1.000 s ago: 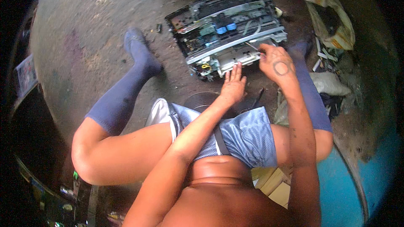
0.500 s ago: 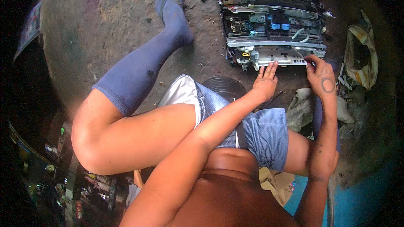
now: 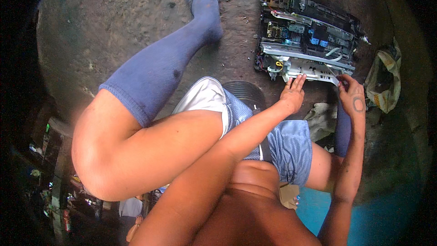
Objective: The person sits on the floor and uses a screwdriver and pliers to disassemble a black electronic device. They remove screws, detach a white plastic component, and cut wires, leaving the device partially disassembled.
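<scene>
Dark floor (image 3: 132, 23), machine (image 3: 307, 41) lengthwise left-right

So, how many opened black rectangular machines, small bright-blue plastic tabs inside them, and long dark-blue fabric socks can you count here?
Opened black rectangular machine: 1
Small bright-blue plastic tabs: 2
Long dark-blue fabric socks: 2
Total: 5

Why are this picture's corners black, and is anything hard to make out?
Head view: the round fisheye image likely leaves the corners black; the silver rail on the opened machine looks bright; clutter at lower left is too dim to identify.
</scene>
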`<state>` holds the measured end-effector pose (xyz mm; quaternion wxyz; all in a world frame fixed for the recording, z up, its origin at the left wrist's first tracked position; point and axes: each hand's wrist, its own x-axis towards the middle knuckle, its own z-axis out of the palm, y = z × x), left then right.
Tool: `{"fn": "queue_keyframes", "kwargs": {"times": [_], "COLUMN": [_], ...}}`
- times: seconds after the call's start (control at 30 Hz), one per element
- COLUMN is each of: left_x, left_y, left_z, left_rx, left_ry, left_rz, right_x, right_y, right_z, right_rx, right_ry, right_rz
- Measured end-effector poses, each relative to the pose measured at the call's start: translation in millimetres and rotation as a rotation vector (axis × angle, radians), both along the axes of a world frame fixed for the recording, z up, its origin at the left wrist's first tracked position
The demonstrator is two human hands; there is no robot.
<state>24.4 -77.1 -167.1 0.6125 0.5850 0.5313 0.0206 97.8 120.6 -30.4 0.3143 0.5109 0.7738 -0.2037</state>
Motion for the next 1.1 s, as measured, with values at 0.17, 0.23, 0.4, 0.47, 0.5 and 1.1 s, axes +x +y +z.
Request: {"fn": "queue_keyframes", "kwargs": {"times": [0.17, 0.23, 0.4, 0.47, 0.5, 1.1], "left_x": [-2.1, -0.5, -17.4, -19.5, -20.3, -17.4], "left_y": [4.7, 5.8, 12.8, 12.0, 11.5, 7.7], "left_z": [-1.6, -8.9, -5.5, -3.5, -3.4, -13.6], "left_rx": [-0.046, -0.063, -0.094, -0.086, -0.083, -0.068], "left_ry": [-0.066, -0.097, -0.143, -0.148, -0.149, -0.183], "left_rz": [0.027, 0.044, -0.034, -0.036, -0.036, -0.006], "right_x": [-4.8, -24.8, -23.5, -10.5, -4.9, -14.9], "right_y": [-2.1, -1.9, -2.8, -2.0, -2.7, 7.9], "right_z": [0.5, 6.7, 8.6, 6.5, 4.5, 2.7], "right_rx": [0.016, -0.016, -0.047, -0.057, -0.07, -0.077], "right_ry": [-0.052, -0.064, -0.087, -0.074, -0.041, -0.082], "right_rz": [0.018, -0.041, -0.127, -0.164, -0.207, -0.169]}}
